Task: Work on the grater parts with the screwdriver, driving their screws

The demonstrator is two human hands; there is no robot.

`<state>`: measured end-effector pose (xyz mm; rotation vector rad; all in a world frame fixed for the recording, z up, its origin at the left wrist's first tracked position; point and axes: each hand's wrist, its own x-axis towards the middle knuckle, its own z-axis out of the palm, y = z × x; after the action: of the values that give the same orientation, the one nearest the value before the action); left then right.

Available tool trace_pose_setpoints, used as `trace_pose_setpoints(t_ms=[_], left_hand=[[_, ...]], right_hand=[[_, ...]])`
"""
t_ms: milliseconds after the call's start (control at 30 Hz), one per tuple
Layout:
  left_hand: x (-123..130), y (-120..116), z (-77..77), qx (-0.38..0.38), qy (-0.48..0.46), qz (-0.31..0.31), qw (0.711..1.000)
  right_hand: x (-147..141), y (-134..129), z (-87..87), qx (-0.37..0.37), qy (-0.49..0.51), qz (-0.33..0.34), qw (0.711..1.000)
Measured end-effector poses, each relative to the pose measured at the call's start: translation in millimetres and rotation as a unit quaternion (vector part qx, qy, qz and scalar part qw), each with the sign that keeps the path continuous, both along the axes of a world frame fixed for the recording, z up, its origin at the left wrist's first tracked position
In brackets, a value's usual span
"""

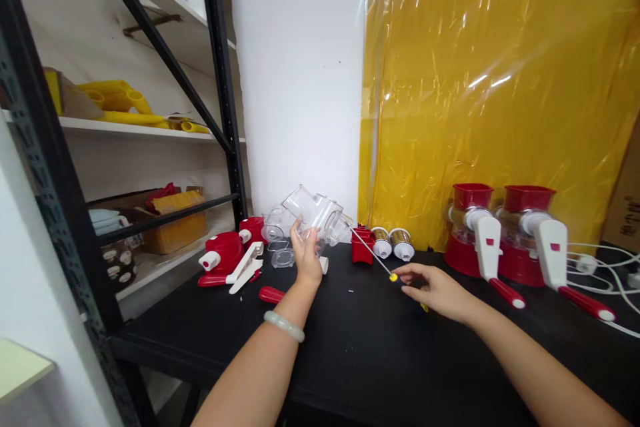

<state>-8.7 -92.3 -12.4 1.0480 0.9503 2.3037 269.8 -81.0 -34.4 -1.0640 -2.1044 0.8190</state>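
Note:
My left hand [307, 255] is closed around a clear plastic grater housing [320, 215], held up above the black table. In my right hand [433, 288] is a screwdriver [373, 252]; its long metal shaft points up and left, and its tip reaches the housing's right end. Whether the tip touches a screw is too small to see. Fingers cover most of the screwdriver's dark and yellow handle. Beyond the tool stand a red hopper [363, 245] and two drum graters [393, 243] with white ends.
Two assembled red and white rotary graters [473, 230] stand at the right beside white cables [607, 273]. Red bases [223, 250], crank handles [243, 268] and clear parts [283, 257] lie left. A black-framed shelf [223, 80] rises at the left; yellow sheeting [490, 80] hangs behind.

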Motion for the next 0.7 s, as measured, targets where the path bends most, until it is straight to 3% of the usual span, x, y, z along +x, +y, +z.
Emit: trace_pose_setpoints(t_ms=[100, 333, 700], left_hand=[[0.3, -0.5, 0.6, -0.002, -0.005, 0.006, 1.000], [-0.5, -0.8, -1.1, -0.008, 0.000, 0.006, 1.000], [0.7, -0.7, -0.2, -0.004, -0.006, -0.006, 1.000]], right_hand=[[1.4, 0.2, 1.6, -0.024, 0.003, 0.017, 1.000], [-0.5, 6.0, -4.9, 0.030, 0.046, 0.010, 0.998], [-1.8, 8.1, -7.2, 0.054, -0.003, -0.010, 0.998]])
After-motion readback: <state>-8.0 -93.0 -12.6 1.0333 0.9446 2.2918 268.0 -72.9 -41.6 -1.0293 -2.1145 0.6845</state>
